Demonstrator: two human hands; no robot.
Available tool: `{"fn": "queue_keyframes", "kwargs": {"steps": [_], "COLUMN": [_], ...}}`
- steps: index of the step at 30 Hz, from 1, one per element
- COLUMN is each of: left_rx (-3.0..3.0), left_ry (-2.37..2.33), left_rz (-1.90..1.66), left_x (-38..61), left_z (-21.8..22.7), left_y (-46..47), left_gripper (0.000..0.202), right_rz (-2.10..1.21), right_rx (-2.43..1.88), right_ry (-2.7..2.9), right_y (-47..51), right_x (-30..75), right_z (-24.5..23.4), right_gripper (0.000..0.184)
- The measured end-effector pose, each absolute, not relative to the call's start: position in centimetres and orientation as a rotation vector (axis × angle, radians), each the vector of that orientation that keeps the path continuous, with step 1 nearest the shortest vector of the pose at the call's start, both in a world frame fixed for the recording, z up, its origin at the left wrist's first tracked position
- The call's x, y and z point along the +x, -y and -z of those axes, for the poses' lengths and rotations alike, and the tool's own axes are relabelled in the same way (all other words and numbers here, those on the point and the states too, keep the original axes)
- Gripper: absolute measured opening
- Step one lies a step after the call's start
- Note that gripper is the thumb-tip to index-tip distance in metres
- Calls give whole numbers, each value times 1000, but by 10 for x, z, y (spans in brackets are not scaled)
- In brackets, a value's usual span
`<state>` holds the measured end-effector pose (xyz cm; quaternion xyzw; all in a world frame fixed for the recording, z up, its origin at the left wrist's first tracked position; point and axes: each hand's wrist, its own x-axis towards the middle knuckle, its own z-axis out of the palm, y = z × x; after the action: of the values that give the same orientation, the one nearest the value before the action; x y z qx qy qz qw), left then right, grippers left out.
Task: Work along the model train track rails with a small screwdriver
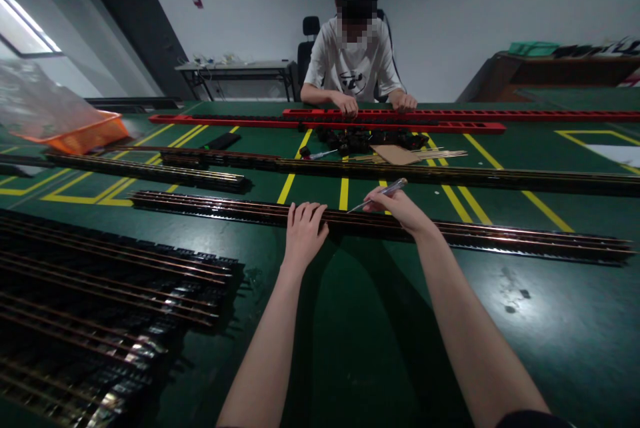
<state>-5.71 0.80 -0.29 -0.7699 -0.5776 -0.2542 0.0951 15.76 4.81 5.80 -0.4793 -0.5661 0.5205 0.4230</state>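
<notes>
A long black rail strip (500, 235) with copper-coloured rods along it lies crosswise on the green table in front of me. My left hand (303, 228) rests over its middle, fingers bent across to the far edge and the thumb at the near side, gripping it. In my right hand (397, 209) is a thin screwdriver (393, 189) with a clear handle. Its shaft slants down to the left, and the tip is at the strip just right of my left hand. Whether the tip touches a rod is too small to tell.
Several similar strips (115, 288) lie at the left front. Another long strip (450, 175) runs behind mine. Across the table, a person (353, 55) has both hands at red rails (330, 123). Dark parts (350, 140), cardboard (395, 154) and an orange basket (93, 135) are also there.
</notes>
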Motion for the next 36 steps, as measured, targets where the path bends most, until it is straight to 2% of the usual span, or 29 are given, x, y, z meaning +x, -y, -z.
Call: {"fn": "queue_keyframes", "kwargs": {"steps": [24, 33, 36], "left_rx": [-2359, -2378, -2348], "left_ry": [1703, 1735, 1721], "left_rz": [788, 841, 817], "left_x": [-60, -59, -58], "left_z": [3, 1, 1], "left_y": [-9, -10, -9], "left_gripper": [40, 33, 39], "right_rz": [-1298, -1281, -1278], "right_rx": [-1250, -1272, -1272], "right_ry": [1300, 1301, 1296], "right_y": [-47, -48, -48], "right_x": [159, 159, 158], "right_z": [-60, -59, -58], "right_gripper": [19, 20, 20]}}
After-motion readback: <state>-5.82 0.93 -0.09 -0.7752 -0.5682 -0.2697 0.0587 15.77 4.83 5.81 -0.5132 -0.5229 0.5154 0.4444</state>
